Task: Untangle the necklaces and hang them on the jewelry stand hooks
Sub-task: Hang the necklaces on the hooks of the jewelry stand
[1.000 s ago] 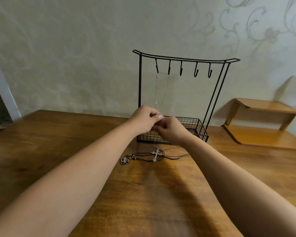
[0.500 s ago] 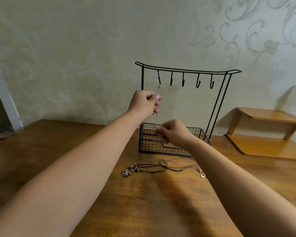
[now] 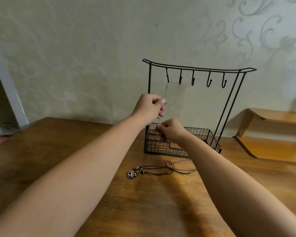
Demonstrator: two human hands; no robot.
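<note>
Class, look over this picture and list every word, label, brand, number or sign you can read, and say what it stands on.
None can be read. The jewelry stand, the corded necklace with its charm, the thin chain, the table, the wooden shelf and the patterned wall carry no visible writing. The charm is too small to show any marking.

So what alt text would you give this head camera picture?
Two hands, left above right, pinch a thin silver chain draped over two hooks of a black wire stand. A dark cord necklace lies on the wooden table in front.
</note>
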